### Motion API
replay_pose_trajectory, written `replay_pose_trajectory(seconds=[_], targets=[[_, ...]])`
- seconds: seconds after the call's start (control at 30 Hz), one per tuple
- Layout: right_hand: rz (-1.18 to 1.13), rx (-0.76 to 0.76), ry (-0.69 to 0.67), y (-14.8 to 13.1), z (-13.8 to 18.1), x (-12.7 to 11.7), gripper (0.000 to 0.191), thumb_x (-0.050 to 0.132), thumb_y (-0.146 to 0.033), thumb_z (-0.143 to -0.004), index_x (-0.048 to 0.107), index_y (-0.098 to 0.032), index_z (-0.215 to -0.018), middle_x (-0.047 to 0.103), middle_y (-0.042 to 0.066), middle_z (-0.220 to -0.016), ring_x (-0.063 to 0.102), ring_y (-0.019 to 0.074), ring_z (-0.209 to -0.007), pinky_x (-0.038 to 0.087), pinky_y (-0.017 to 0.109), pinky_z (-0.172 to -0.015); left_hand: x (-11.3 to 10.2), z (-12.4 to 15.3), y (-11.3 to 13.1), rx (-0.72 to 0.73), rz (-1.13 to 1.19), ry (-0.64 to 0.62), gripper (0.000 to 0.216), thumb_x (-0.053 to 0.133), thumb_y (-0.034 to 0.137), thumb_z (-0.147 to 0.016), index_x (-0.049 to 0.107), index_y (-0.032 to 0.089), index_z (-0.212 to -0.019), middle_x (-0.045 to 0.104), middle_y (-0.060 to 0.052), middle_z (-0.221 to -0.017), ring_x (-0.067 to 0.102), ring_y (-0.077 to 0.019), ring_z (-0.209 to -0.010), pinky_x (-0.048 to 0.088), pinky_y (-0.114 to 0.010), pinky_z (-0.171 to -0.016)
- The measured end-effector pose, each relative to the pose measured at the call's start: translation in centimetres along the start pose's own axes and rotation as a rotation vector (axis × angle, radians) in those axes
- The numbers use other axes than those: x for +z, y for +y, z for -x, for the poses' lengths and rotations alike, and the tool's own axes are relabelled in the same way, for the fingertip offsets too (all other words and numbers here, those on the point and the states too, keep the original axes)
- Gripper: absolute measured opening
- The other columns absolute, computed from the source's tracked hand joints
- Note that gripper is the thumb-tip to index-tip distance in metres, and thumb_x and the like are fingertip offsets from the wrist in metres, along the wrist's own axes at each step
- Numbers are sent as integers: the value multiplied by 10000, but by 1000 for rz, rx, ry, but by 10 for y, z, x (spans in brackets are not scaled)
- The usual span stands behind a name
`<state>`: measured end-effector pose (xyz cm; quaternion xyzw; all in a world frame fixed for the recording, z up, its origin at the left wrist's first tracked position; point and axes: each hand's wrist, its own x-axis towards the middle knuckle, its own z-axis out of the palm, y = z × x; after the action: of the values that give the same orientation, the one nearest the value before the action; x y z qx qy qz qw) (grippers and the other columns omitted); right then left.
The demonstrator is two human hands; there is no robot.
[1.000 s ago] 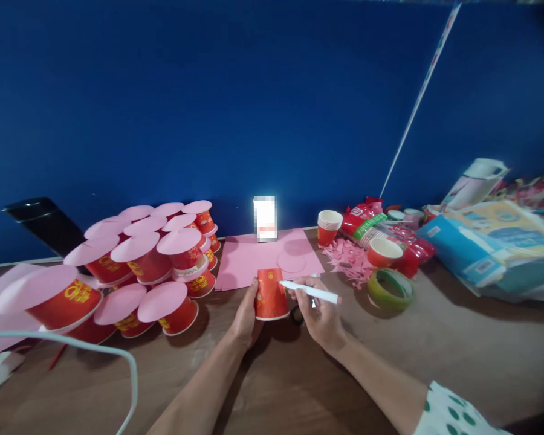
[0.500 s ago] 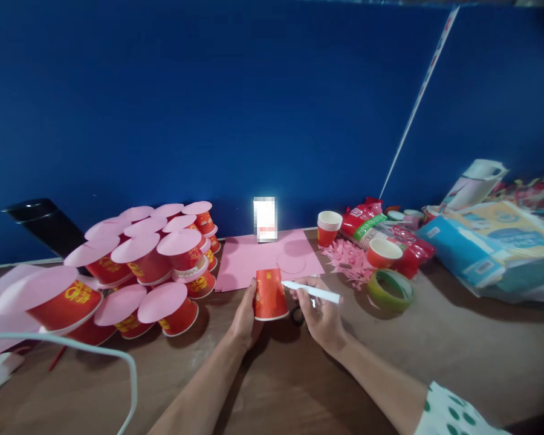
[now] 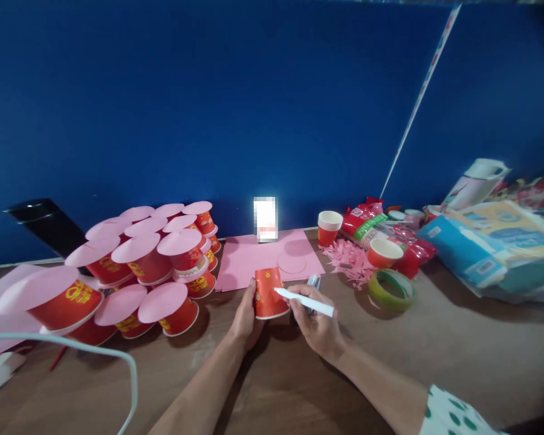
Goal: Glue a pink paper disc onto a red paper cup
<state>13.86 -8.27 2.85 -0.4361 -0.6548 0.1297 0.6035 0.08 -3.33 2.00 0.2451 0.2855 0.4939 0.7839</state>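
My left hand [image 3: 246,317] grips a red paper cup [image 3: 269,295] by its left side; the cup is upside down, its white rim at the bottom. In my right hand [image 3: 316,323] is a white marker pen [image 3: 309,302], held like a writing tool. The pen's tip meets or nearly meets the cup's right side; I cannot tell whether it touches. Behind the cup lie sheets of pink paper [image 3: 245,260], with a pink paper circle [image 3: 292,262] on top. A shiny object behind my right hand is partly hidden.
Upturned red cups topped with pink discs [image 3: 136,248] crowd the left. On the right are stacked cups [image 3: 330,226], pink paper shreds [image 3: 351,260], a tape roll [image 3: 392,290] and a blue-yellow package [image 3: 494,241]. A pale cable [image 3: 131,374] crosses the lower left.
The marker pen and my right hand have moved slightly left and down, with the tip now lower on the cup. The cup in my left hand has tilted or turned a little.
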Motion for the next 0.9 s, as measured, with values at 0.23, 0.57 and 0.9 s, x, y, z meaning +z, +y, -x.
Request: replay_pose_trajectory(seconds=[0.23,0.57,0.9], targets=[[16,-2,-28,-1,0,-1,119,521,-242,-903,626,-197,-935,690,49,-807,671,162,-717,554,269,-672,0,-1,-1,21,6,29,353,499,391,-891,679,91,-938,737,-108,-914,685,-242,-904,460,-381,-964],[-3,19,-49,2,2,1,116,536,-221,-893,630,-194,-955,690,49,-830,669,164,-737,545,264,-692,1,-1,-2,29,3,68,344,488,381,-897,677,94,-920,739,-91,-875,688,-218,-858,465,-357,-948],[17,-7,-65,2,1,-1,107,525,-192,-892,617,-193,-947,683,46,-825,662,157,-737,540,258,-697,1,0,-4,47,-13,42,340,578,421,-833,681,101,-884,742,-88,-858,683,-244,-917,455,-367,-963]])
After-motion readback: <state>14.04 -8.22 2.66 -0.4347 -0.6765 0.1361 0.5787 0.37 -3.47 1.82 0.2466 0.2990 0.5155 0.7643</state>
